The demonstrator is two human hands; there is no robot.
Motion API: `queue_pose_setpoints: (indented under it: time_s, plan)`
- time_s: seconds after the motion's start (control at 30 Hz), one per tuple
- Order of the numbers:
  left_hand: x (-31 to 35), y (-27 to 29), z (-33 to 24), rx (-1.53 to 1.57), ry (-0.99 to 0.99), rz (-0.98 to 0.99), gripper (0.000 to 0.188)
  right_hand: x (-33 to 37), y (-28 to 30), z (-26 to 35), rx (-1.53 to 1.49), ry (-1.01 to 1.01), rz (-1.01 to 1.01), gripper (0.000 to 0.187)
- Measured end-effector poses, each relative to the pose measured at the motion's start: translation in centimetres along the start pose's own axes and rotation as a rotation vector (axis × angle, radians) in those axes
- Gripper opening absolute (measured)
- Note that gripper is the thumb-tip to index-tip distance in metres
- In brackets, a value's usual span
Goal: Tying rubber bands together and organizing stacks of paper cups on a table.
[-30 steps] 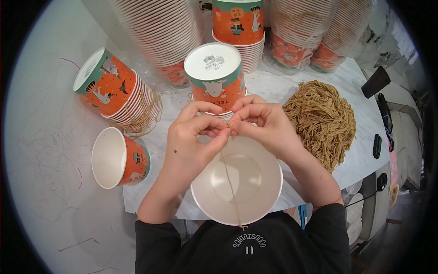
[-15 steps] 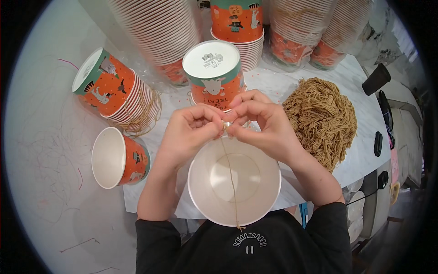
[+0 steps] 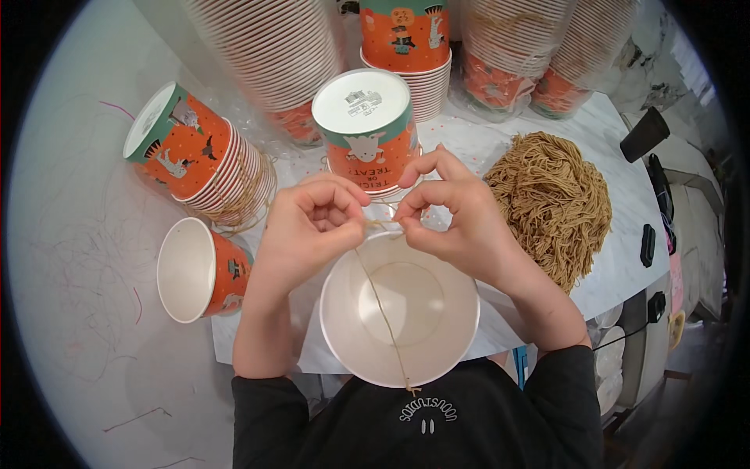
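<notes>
A large white-lined paper bucket point(image 3: 344, 328) faces mouth-up against my shirt front. Tan string point(image 3: 380, 310) is knotted at its near rim and runs slantwise across the mouth to my left hand. Over the far rim, my left hand point(image 3: 308, 227) is closed in a pinch on the string. My right hand point(image 3: 461, 219) pinches a short end of the same string between thumb and forefinger, other fingers lifted. A small bit of string stretches between the two hands. Whether a knot lies at the far rim is hard to make out.
Behind my hands stands an upside-down orange and green bucket stack point(image 3: 367, 141). Another stack draped with string point(image 3: 187, 148) leans at left, above a tipped bucket point(image 3: 186, 270). A heap of tan string point(image 3: 551, 207) lies right. Plastic-wrapped stacks point(image 3: 516, 47) line the back; a black cup point(image 3: 645, 135) lies far right.
My hands have drawn apart from touching fingertips, pulling the string between them. The string across the bucket's mouth now slants further left at its far end.
</notes>
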State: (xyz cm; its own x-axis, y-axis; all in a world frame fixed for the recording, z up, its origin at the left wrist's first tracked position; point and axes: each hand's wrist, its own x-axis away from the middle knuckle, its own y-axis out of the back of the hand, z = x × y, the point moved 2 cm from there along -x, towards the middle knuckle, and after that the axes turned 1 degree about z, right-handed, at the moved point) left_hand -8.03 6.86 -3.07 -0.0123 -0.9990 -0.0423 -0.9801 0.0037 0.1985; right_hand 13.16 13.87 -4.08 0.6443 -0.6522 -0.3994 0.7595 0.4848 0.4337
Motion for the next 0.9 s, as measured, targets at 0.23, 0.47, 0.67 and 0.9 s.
queue_pose_setpoints:
  time_s: [0.23, 0.47, 0.67, 0.9]
  plan:
    - [1.8, -1.9, -3.1, 0.248, -0.027, 0.036, 0.025, -0.1, -0.9, 0.4, -0.010, 0.210, 0.090, 0.011]
    - [3.7, -1.3, -4.0, 0.358, -0.281, -0.015, 0.032, 0.9, -0.8, 1.2, 0.236, 0.304, 0.072, 0.012]
    - [5.5, 1.3, -5.5, 0.780, -0.273, -0.156, 0.038, 1.3, -0.4, -0.6, 0.307, -0.026, 0.191, 0.027]
    - [8.4, 2.6, -4.7, 0.983, -0.527, 0.335, 0.054, 0.4, 3.4, -1.0, 0.000, -0.548, 0.959, 0.040]
